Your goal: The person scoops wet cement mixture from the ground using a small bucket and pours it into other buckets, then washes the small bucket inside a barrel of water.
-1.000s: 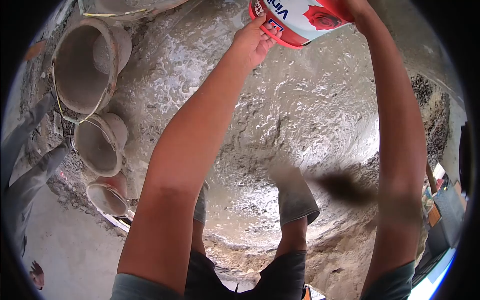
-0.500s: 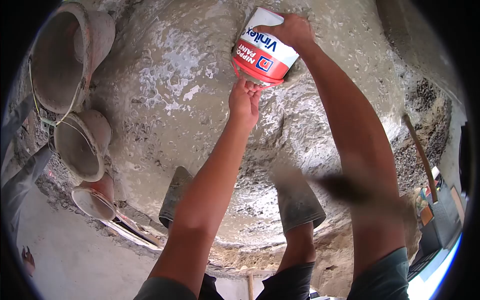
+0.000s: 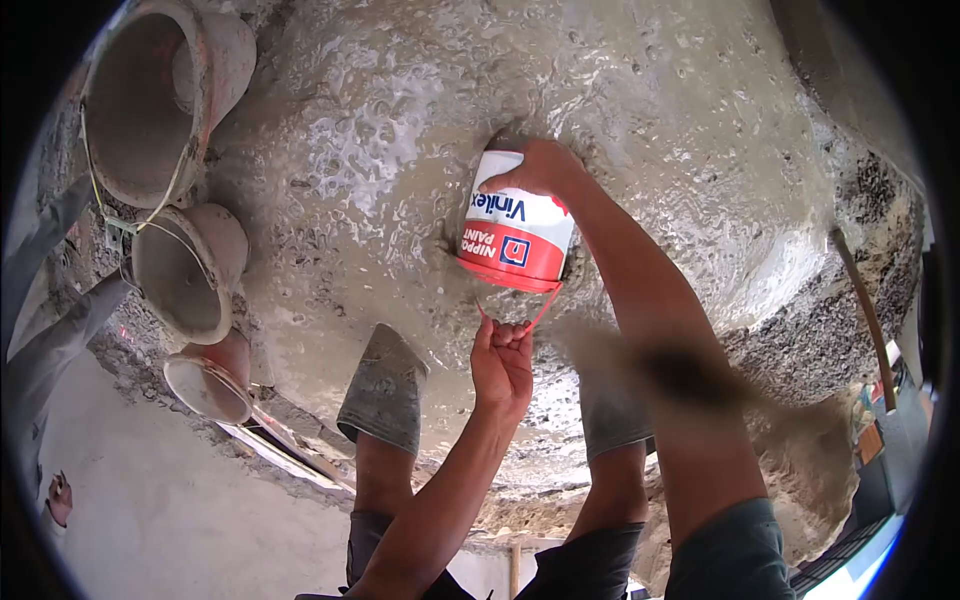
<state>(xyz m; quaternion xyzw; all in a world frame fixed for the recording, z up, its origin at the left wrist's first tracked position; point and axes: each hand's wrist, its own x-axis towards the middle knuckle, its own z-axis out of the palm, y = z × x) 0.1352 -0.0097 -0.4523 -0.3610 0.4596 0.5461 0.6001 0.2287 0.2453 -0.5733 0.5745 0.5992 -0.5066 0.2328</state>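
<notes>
A white and red paint bucket (image 3: 515, 225) lies tipped on its side in wet grey concrete (image 3: 330, 250), its red rim toward me. My left hand (image 3: 503, 368) is closed around its thin red handle, which is drawn out toward my body. Over the bucket's far end, my right hand (image 3: 540, 168) grips the side with thumb and fingers. The bucket's mouth and whatever is inside are hidden. Part of its far end sits against the concrete, below my right hand.
Three mortar-coated buckets, including a large one (image 3: 140, 110), stand tilted at the left. Rubber boots (image 3: 385, 390) are in the concrete. A wooden handle (image 3: 865, 320) leans at right. Another person's hand (image 3: 60, 500) shows at far left. A blurred dark shape crosses my right forearm.
The paint bucket has come closer to my body, with both hands still on it. My left hand has drawn back, stretching the handle outward. The view has shifted slightly.
</notes>
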